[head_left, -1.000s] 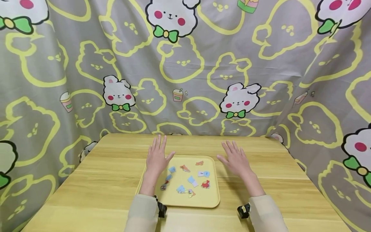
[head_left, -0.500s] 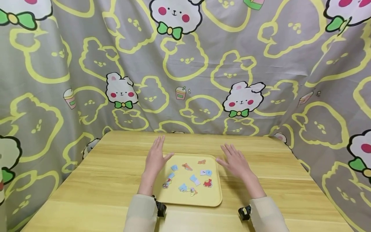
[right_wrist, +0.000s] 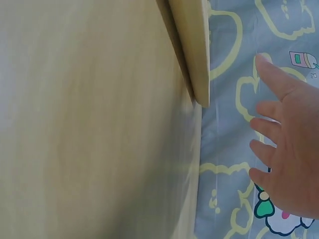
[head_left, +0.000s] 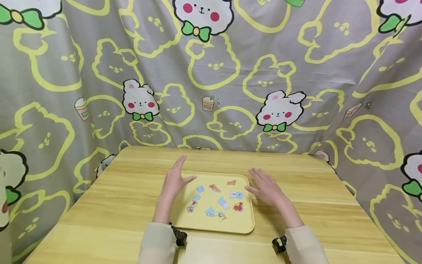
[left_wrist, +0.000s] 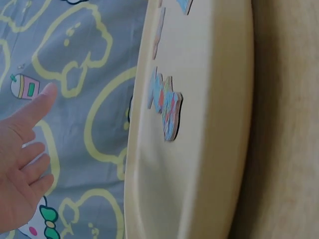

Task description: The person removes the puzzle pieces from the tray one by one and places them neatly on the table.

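Observation:
A yellow tray [head_left: 197, 222] lies on the table, with several small flat printed pieces, like puzzle pieces, scattered on it. Among them are a red piece [head_left: 238, 206], an orange piece [head_left: 214, 187] and a light-blue piece [head_left: 200, 189]. My left hand [head_left: 173, 180] hovers at the tray's left side, thumb pointing inward and fingers extended. Beyond the right edge is my right hand [head_left: 266, 187], its fingers straight and its thumb near the rim. Neither hand holds anything. In the left wrist view, a colourful piece [left_wrist: 172, 115] shows its thickness near the tray wall.
The wooden table [head_left: 99, 198] extends around the tray on all sides. A grey curtain [head_left: 227, 84] with rabbit prints hangs behind and beside it. Black wrist cameras sit at both sleeves, the left one [head_left: 180, 237] near the tray's front edge.
Both hands have turned so that the palms face each other more. The head view has shifted slightly. The pieces keep their arrangement on the tray.

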Motion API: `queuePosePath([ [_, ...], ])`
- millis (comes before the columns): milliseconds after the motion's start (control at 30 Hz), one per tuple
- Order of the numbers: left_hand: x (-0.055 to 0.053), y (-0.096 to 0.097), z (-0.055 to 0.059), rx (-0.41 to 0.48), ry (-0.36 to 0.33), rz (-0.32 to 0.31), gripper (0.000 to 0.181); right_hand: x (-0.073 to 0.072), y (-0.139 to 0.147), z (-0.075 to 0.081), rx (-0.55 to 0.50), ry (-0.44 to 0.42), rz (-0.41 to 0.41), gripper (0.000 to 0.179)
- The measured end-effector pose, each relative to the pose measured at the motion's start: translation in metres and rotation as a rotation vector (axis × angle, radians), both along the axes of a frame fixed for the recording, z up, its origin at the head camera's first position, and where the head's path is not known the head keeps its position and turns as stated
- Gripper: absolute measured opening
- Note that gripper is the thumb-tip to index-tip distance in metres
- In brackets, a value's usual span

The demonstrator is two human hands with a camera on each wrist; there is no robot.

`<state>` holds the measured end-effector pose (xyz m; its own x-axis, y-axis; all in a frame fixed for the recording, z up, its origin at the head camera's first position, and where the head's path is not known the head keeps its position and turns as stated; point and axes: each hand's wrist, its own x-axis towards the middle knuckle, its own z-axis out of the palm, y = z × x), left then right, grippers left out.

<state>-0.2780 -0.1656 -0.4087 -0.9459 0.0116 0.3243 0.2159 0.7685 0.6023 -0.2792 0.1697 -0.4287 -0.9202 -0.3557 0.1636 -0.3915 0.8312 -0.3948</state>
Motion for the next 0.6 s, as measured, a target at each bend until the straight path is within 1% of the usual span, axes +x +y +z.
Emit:
queuePosePath([
  [167, 0.002, -0.006, -0.001, 0.043, -0.049, -0.017, 0.096, 0.001, -0.001, -0.005, -0.003, 0.008, 0.031, 0.07],
  [267, 0.003, -0.01, -0.002, 0.053, -0.064, -0.019, 0.096, 0.002, -0.001, -0.007, -0.009, 0.015, 0.055, 0.068],
  [433, 0.006, -0.018, -0.002, 0.049, -0.08, -0.012, 0.095, 0.002, -0.003, -0.008, -0.016, -0.013, 0.091, 0.067],
  [600, 0.008, -0.027, -0.004, 0.065, -0.093, -0.033, 0.093, 0.001, -0.004, -0.009, -0.009, -0.037, 0.13, 0.066],
])
